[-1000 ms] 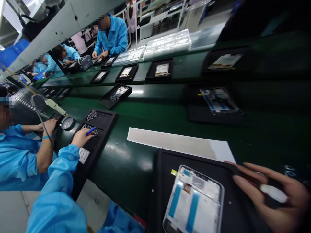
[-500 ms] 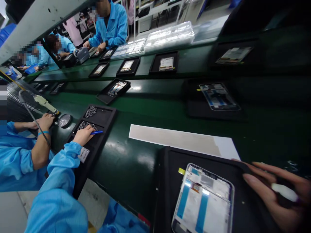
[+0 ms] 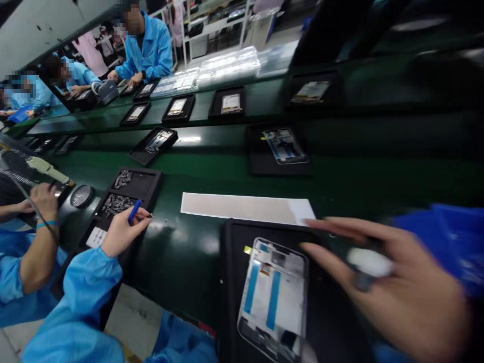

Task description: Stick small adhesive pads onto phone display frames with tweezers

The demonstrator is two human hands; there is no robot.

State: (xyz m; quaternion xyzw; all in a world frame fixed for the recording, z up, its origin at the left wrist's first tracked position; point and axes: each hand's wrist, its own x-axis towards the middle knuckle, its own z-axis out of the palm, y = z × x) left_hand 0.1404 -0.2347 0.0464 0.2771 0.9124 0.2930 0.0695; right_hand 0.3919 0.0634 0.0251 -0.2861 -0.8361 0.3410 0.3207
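My left hand (image 3: 126, 229) is closed around a slim blue pen-like tool (image 3: 134, 212). It hovers at the right side of a black compartment tray (image 3: 141, 180) with small dark parts (image 3: 117, 204); a tiny dark bit shows at the fingertips. My right hand (image 3: 401, 287), blurred, has its thumb and index finger apart at the far right side of a black tray (image 3: 236, 272). A white, grey-ended object (image 3: 368, 263), its kind unclear, sits in its curled fingers. In that tray lies a phone frame (image 3: 274, 297) with blue strips and a yellow tab.
A pale paper strip (image 3: 242, 207) lies behind the near tray. Beyond, black trays with phone frames (image 3: 285, 146) line the green bench. A blue bin-like shape (image 3: 434, 242) is at right. A co-worker's arm (image 3: 41, 237) works at left beside a round dish (image 3: 81, 195).
My left hand has lifted away from the parts compartment toward the right, the blue tool now tilted upward. My right hand has come further into view along the near tray. The whole view has shifted.
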